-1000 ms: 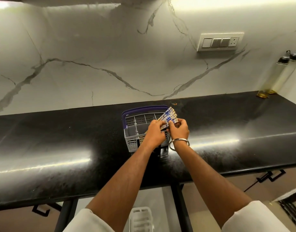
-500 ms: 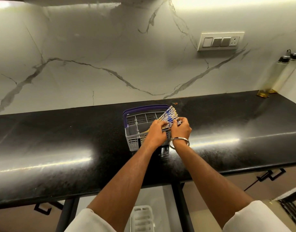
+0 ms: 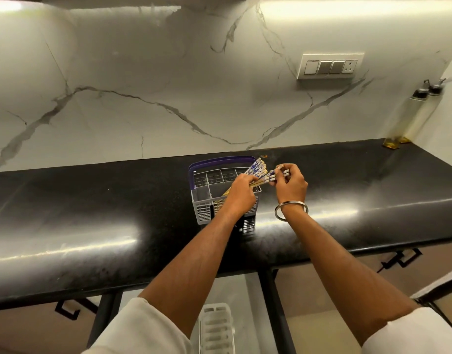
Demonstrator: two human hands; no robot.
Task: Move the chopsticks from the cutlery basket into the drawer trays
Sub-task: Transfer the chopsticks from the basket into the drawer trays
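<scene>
The left hand [image 3: 241,191] grips a bundle of chopsticks [image 3: 255,172] leaning from the basket [image 3: 203,200] on the table [image 3: 92,213]; the right hand [image 3: 291,183] pinches their far ends.

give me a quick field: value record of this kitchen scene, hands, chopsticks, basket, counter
left hand: grips a bundle of chopsticks above the basket
right hand: pinches the patterned ends of a few chopsticks, just right of the bundle
cutlery basket: grey, purple handle, standing on the counter
counter: black, glossy
backsplash: white marble with a switch panel
oil bottles: two, far right corner
bangle: on the right wrist
</scene>
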